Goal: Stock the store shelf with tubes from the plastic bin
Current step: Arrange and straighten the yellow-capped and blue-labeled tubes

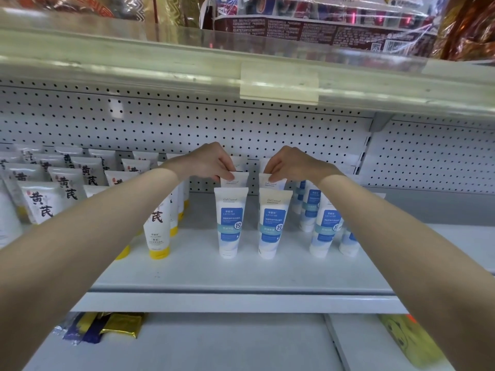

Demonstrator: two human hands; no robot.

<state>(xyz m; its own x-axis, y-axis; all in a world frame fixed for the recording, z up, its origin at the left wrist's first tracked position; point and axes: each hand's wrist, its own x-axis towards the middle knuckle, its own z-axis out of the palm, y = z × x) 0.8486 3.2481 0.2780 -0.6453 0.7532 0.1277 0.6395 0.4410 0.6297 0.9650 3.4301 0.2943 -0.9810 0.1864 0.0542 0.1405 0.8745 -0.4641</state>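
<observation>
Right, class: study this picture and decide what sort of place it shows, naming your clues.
Probably a shop aisle: a white shelf with a pegboard back, rows of identical blue-label tubes beside yellow-capped tubes, and a price-tag holder overhead.

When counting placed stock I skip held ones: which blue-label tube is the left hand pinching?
The rear tube behind the front-left one; left hand pinches its crimp.

White blue-label tubes point(230, 223), upright, caps down, mid shelf point(241, 274), 2 more right behind
</observation>
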